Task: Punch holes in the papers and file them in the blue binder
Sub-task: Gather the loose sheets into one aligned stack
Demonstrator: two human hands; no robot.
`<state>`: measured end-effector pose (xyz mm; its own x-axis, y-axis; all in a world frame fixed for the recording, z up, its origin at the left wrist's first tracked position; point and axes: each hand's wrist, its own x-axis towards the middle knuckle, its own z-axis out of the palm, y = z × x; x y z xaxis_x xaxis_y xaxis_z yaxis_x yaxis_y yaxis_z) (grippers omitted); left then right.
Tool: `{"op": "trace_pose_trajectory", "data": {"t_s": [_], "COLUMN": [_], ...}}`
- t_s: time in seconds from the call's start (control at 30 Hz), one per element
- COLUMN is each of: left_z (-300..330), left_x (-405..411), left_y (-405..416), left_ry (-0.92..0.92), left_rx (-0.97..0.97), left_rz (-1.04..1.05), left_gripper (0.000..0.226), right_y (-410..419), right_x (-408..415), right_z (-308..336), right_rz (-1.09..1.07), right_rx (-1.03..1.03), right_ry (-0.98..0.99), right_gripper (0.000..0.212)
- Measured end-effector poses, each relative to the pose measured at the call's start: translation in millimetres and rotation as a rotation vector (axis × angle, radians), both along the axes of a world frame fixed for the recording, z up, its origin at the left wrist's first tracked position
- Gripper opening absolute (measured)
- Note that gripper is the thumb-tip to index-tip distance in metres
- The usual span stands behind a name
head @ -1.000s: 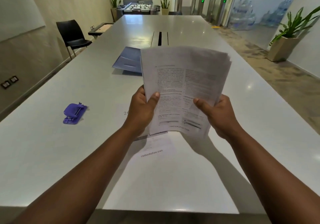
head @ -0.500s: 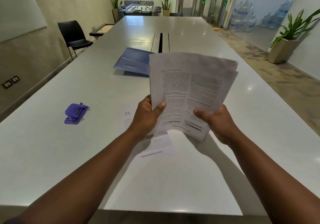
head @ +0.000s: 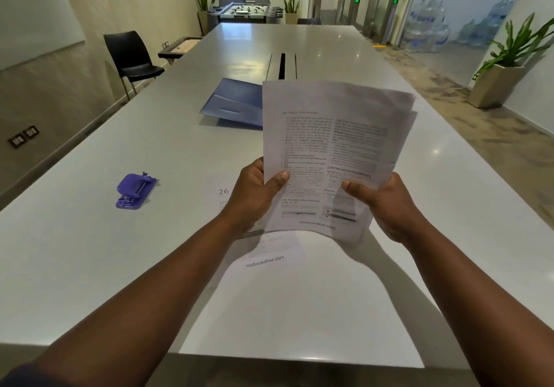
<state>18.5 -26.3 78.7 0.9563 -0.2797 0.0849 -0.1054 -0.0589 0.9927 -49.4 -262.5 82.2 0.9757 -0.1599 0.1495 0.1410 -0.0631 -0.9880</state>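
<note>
Above the table (head: 90, 266), you hold the papers (head: 332, 152).
Your left hand (head: 254, 197) and right hand (head: 386, 203) each pinch a lower corner, thumbs on top.

Left hand (head: 254, 194) and right hand (head: 386, 203) grip lower corners of printed paper stack (head: 332, 146), held tilted above white table (head: 120, 266). More sheets (head: 263, 254) flat on table beneath. Blue binder (head: 233, 106) beyond, partly behind stack. Purple hole punch (head: 135, 190) left, well apart. Black chair (head: 129, 56) far left
</note>
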Motion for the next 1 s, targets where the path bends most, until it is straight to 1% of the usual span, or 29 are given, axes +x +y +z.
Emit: {"op": "trace_pose_trajectory", "data": {"t_s": [0.17,0.27,0.4,0.47,0.5,0.53,0.6,0.63,0.67,0.7,0.77,0.9,1.0], "left_z": [-1.2,4.2,4.3,-3.7,-10.6,-18.2,-31.4,-36.2,-40.2,-42.8,-46.9,-49.8,-50.4], "left_x": [0.2,1.3,7.6,11.9,15.7,20.5,27.7,29.5,30.6,30.3,29.2,31.6,34.9], "left_y": [5.4,8.0,15.0,23.5,30.1,37.5,52.9,59.3,64.1,66.8,68.7,71.0,71.9], "left_ry": [0.030,0.059,0.145,0.166,0.131,0.078,0.029,0.048,0.078,0.105,0.136,0.135,0.142], "left_rx": [-0.059,-0.072,0.024,0.100,0.192,0.335,0.746,0.967,1.146,1.264,1.351,1.401,1.399], "left_rz": [-0.026,-0.039,-0.076,0.021,0.093,0.151,0.190,0.191,0.193,0.194,0.195,0.177,0.150], "left_gripper": [0.023,0.020,0.013,0.012,0.016,0.025,0.058,0.074,0.086,0.092,0.096,0.101,0.099], "right_y": [-1.3,-3.4,-9.0,-14.4,-17.2,-19.6,-22.5,-23.2,-23.3,-22.8,-20.2,-16.1,-14.2], "right_x": [-1.1,0.0,5.3,8.2,9.1,9.7,10.2,10.6,11.2,12.3,13.6,15.4,15.7], "right_z": [4.0,8.4,8.3,3.2,0.0,-2.9,-8.2,-11.2,-14.0,-17.1,-21.5,-26.8,-30.4], "right_rz": [0.018,0.034,0.040,0.075,0.092,0.103,0.097,0.090,0.085,0.080,0.078,0.093,0.104], "right_rx": [-0.046,-0.038,-0.108,-0.030,0.037,0.081,0.088,0.084,0.083,0.084,0.083,0.108,0.103], "right_ry": [0.020,0.013,0.076,0.158,0.206,0.246,0.303,0.324,0.344,0.362,0.392,0.425,0.443], "right_gripper": [0.029,0.027,0.023,0.029,0.034,0.037,0.040,0.041,0.042,0.042,0.043,0.044,0.046]}}
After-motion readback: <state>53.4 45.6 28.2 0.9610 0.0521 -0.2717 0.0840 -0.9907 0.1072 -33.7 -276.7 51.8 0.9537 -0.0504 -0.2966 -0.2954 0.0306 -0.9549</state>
